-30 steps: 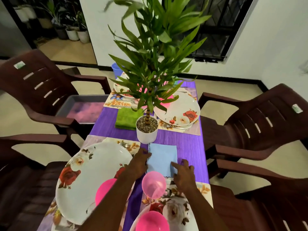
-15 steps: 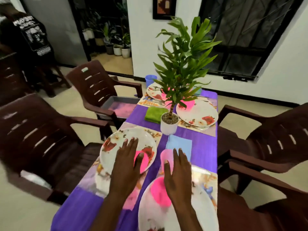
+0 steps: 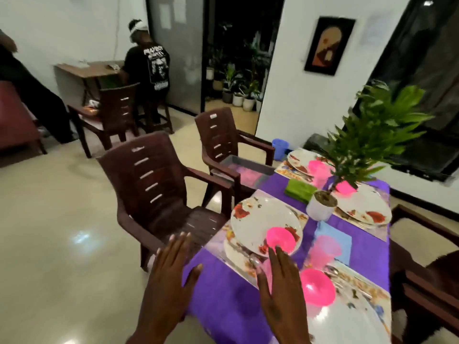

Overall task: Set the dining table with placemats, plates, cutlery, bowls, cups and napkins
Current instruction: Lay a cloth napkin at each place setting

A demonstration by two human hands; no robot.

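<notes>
Both hands hover flat and empty at lower centre, fingers spread: the left hand (image 3: 169, 276) over the purple cloth's edge, the right hand (image 3: 280, 291) near a round pink plastic bowl (image 3: 316, 288). Floral white plates (image 3: 258, 222) on patterned placemats (image 3: 293, 214) fill the right of the frame, seemingly laid per seat. A white-potted green plant (image 3: 321, 204) and brown plastic armchairs (image 3: 159, 189) crowd the reach.
</notes>
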